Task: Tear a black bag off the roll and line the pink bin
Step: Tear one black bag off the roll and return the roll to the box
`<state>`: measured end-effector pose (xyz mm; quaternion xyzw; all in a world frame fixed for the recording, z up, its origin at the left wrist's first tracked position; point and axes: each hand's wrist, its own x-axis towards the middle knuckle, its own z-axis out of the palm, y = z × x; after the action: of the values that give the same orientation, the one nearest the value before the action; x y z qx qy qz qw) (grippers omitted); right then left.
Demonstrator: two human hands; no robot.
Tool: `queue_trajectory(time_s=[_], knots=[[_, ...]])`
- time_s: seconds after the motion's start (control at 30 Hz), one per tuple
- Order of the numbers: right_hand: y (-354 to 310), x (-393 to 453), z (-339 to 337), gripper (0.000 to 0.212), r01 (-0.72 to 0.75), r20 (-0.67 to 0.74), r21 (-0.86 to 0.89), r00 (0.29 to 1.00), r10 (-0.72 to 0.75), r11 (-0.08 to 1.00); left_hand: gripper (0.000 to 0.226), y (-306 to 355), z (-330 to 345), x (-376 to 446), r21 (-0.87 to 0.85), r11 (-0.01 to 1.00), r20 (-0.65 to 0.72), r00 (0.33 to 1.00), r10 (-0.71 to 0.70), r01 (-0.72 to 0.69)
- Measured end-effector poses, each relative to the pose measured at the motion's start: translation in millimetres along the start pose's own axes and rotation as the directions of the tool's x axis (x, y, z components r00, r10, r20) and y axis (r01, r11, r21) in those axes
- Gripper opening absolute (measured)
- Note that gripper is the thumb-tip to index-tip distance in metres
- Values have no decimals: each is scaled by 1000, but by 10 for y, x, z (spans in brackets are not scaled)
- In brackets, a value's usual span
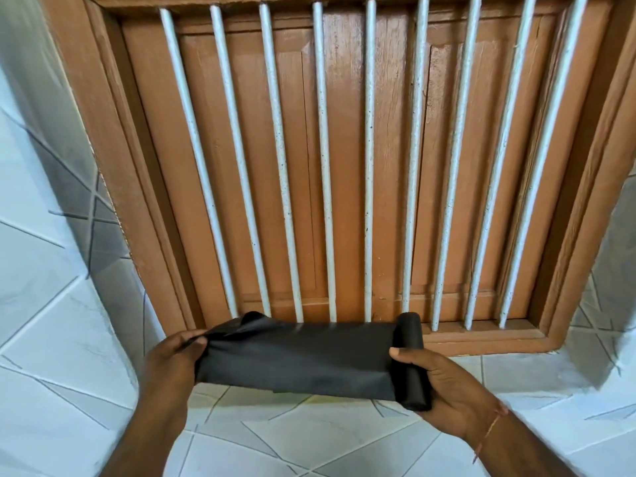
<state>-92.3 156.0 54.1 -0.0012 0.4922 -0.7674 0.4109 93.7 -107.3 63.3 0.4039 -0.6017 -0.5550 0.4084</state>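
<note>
The surface below is white tile [309, 438] with grey diagonal veining. Whether it is floor or wall cannot be determined. Nothing visibly rests on it.

A single head-worn view is given, aimed forward and slightly down, close to a brown shuttered window [344, 160] with white bars [370, 160]; both hands are seen low in frame.

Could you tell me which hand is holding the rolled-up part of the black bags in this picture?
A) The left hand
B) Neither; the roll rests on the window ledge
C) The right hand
C: the right hand grips the roll, while the left hand pinches the free end of the unrolled bag.
</note>
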Motion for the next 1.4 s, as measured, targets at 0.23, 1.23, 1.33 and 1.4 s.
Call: queue_trajectory(time_s=[0.23, 1.23, 1.33, 1.4], knots=[[-79, -49, 110, 43, 97, 21, -243, 995, -94, 965, 9, -95, -366, -18, 222, 974, -189, 982, 5, 38], [181, -1934, -527, 34, 252, 196, -437, 964, -182, 863, 34, 554, 63, -2663, 373, 778, 646, 743, 173, -505], [275, -2161, -474, 35, 221, 161, -410, 973, -169, 885, 35, 612, -178, -2832, 333, 838, 662, 740, 118, -432], [355, -2305, -461, 30, 181, 147, -384, 980, -133, 905, 33, 650, -349, -2908, 304, 861, 646, 752, 128, -408]])
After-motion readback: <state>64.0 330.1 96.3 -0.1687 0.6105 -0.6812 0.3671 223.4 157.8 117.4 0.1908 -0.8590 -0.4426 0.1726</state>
